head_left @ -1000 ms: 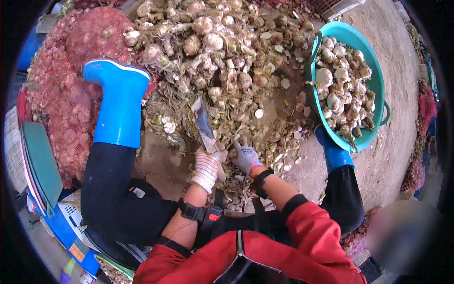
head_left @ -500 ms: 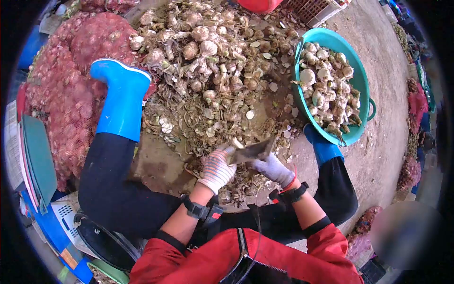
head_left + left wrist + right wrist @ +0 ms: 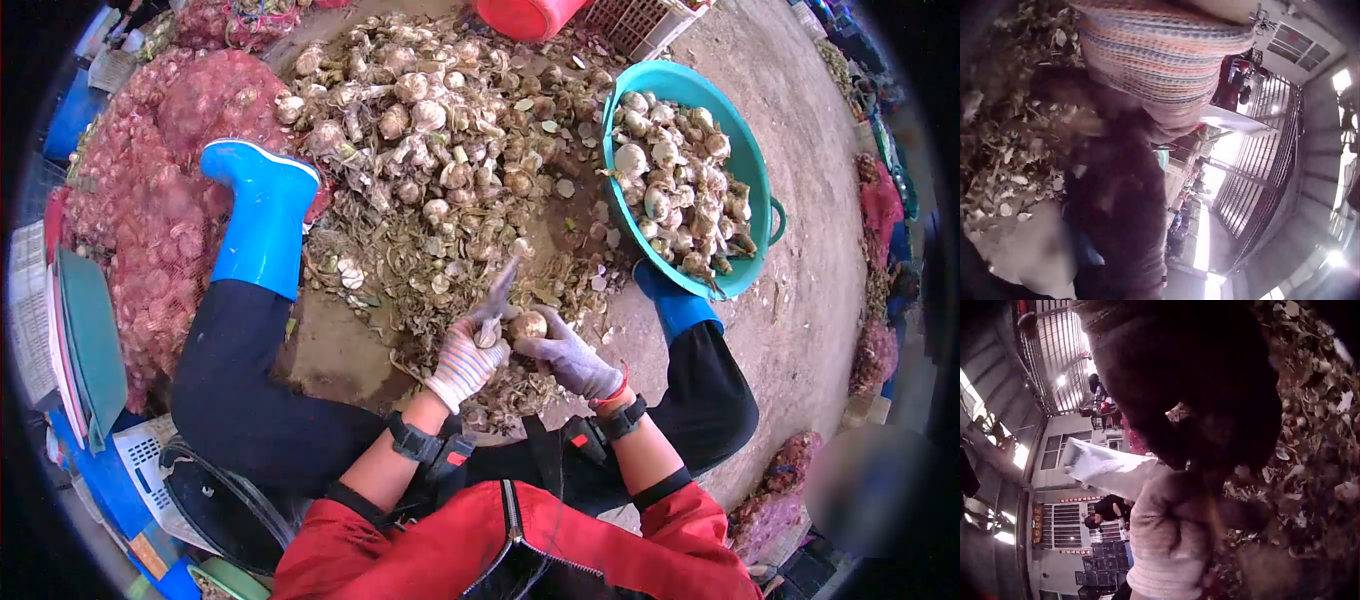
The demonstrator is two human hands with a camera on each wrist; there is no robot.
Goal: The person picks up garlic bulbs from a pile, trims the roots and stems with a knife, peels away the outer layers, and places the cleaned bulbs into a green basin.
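My left hand (image 3: 466, 362), in a striped knit glove, grips a knife (image 3: 498, 290) whose blade points up and away. The blade (image 3: 1110, 467) also shows at the left hand in the right wrist view. In a grey-purple glove, my right hand (image 3: 578, 362) holds a round garlic bulb (image 3: 528, 325), its thumb along the near side. Both hands are close together over a heap of garlic trimmings (image 3: 515, 400). The left wrist view has the striped glove (image 3: 1154, 62) large at the top; the fingers below are dark and blurred.
Beyond the hands spreads a pile of garlic (image 3: 420, 130) with stalks. A turquoise tub (image 3: 755, 150) of trimmed bulbs stands at the right, by a blue boot. Pink mesh sacks (image 3: 150, 250) lie at the left beside the other boot (image 3: 258, 220). A red bucket (image 3: 525, 12) and crate (image 3: 635, 28) stand behind.
The right hand has come back from the pile and now holds a garlic bulb. The knife lay across in front of the right hand half a second ago; its blade has swung upward and away.
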